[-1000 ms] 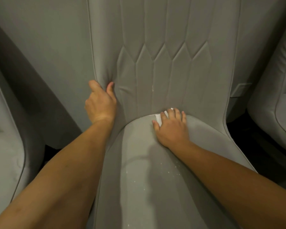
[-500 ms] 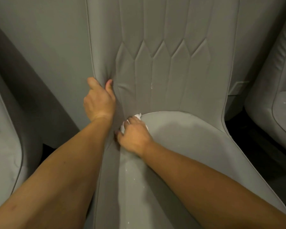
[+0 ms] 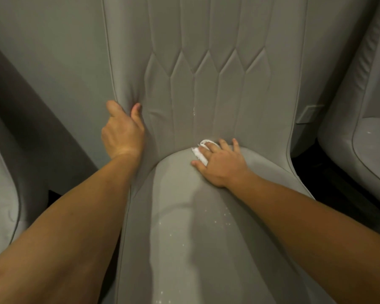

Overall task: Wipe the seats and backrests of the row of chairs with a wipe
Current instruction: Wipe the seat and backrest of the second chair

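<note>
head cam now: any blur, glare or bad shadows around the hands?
Head view: dim, warm light; right hand and wipe sharp, no motion blur; the arm's shadow falls across the seat; small bright specks there, no real glare; wide-angle bending at the edges; left hand clear.

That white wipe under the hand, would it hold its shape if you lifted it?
Probably not: the wipe lies crumpled and bunched under the right hand, so it looks floppy. It seems thin and likely light. Pressed flat, it probably slides easily along the smooth seat.
</note>
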